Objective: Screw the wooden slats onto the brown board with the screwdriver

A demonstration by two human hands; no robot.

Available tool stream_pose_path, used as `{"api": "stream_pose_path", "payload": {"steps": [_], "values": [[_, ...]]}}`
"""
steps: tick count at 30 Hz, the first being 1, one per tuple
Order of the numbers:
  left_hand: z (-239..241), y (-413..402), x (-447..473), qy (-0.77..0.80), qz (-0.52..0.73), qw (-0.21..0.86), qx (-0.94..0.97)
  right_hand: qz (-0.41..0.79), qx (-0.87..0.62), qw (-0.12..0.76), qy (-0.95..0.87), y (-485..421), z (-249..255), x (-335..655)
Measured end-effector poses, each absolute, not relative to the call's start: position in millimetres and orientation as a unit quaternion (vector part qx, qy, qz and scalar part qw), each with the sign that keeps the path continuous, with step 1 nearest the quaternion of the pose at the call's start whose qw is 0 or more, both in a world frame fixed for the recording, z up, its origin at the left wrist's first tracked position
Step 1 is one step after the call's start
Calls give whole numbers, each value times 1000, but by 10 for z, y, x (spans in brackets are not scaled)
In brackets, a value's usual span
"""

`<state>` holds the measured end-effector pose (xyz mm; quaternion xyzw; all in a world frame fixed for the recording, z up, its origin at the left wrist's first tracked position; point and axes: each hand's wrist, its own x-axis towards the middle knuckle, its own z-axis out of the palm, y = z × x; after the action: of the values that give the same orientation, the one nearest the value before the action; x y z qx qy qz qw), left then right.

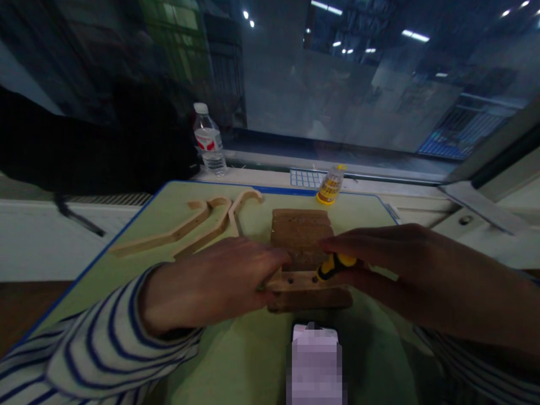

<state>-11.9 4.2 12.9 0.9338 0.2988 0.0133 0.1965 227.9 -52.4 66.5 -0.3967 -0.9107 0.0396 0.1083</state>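
Striped sleeves nearest, angled inward; our left hand, knuckles up, grips wooden bar; our right hand pinches yellow-black tool.

Pale wooden strip: narrow, pierced by two dark holes; lies crosswise from 9 to 3 o'clock before me, its 9 o'clock end in my grip.
Brown wood: worn, darker; shows beneath the strip, towards 12 and 6 o'clock; whether one piece or several, I cannot tell.
Yellow-and-black tool: stubby; I hold it tilted, handle towards 2 o'clock, lower end at the strip's 3 o'clock hole.
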Motion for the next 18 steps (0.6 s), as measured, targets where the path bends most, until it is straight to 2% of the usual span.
{"api": "stream_pose_path", "payload": {"steps": [11,18], "values": [[-45,-19,-117,312,61,158,935,50,-434,88,-895,-533,619,2277],[-132,-46,-130,306,79,152,937,47,-445,109,-888,-527,575,2269]]}}
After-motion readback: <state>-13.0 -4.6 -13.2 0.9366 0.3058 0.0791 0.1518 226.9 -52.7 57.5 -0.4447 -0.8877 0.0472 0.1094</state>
